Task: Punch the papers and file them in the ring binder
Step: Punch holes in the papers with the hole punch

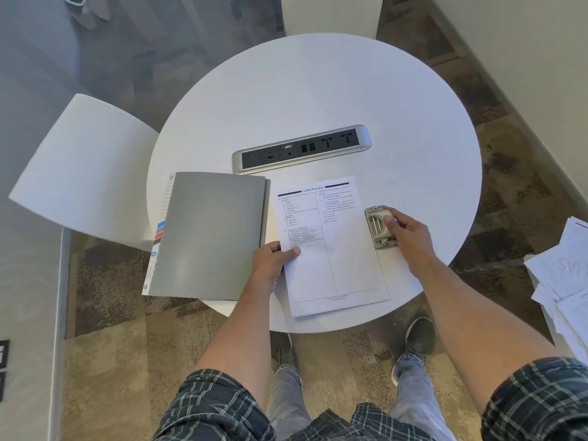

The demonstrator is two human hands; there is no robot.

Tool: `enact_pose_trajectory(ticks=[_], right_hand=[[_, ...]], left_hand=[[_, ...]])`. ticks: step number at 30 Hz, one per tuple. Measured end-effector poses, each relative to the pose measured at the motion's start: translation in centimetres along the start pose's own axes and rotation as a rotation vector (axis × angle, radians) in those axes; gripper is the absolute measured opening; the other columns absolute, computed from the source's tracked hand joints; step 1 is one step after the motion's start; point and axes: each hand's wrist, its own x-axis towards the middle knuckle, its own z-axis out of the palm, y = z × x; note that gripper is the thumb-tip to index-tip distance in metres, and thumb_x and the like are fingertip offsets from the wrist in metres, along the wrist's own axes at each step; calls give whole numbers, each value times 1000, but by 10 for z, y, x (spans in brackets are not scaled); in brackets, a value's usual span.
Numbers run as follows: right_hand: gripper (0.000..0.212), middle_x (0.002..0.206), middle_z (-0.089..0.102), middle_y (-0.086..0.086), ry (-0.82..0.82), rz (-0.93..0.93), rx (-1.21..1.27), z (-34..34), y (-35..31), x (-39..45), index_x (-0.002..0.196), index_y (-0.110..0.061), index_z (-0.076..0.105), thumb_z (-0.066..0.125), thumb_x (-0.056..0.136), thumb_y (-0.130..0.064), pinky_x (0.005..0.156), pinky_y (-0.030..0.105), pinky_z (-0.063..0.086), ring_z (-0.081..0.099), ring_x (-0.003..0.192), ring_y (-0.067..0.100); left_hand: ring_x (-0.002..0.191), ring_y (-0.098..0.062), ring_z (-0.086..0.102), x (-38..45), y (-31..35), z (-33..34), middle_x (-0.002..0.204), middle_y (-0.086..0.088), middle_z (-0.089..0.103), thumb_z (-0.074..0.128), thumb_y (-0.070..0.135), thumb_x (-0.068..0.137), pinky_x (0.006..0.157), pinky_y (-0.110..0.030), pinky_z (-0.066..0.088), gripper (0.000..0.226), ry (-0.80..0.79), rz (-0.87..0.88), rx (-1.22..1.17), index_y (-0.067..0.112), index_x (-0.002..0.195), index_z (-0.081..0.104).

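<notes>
A printed paper sheet (331, 249) lies on the round white table (318, 100), its near end hanging over the table's front edge. My left hand (270, 259) pinches the sheet's left edge. A metal hole punch (378, 226) sits on the sheet's right edge, and my right hand (404, 230) rests on it with the thumb on top. The grey ring binder (206, 237) lies closed to the left of the sheet, with coloured tabs showing along its left side.
A silver power and socket strip (302, 148) is set into the table behind the sheet. A stack of loose papers (566, 281) sits at the far right. White chairs stand at the left (82, 173) and at the back (331, 14).
</notes>
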Motion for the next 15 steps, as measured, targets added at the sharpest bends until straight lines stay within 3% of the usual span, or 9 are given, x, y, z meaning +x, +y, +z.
enact_pose_trajectory(ticks=[2, 9, 15], right_hand=[[21, 93, 73, -4, 1, 2, 4, 0, 0, 0, 103, -45, 80, 67, 100, -29, 76, 19, 57, 64, 86, 10], [20, 96, 77, -5, 3, 13, 36, 0, 1, 1, 106, -42, 80, 68, 99, -27, 94, 35, 54, 67, 88, 10], [21, 91, 76, -6, -5, -3, 27, 0, 3, 1, 104, -44, 80, 67, 99, -27, 88, 31, 54, 66, 85, 10]], left_hand=[[74, -24, 75, -1, 0, -1, 92, -13, 80, 84, -2, 76, 64, -29, 60, 23, -9, 3, -3, 1, 99, 79], [73, -22, 76, 0, 3, -1, 93, -13, 80, 82, -4, 77, 65, -28, 61, 25, -12, -7, -21, 0, 101, 78], [69, -20, 74, 1, 4, 4, 90, -12, 79, 84, -5, 75, 60, -26, 59, 26, 27, 7, 33, -2, 100, 78]])
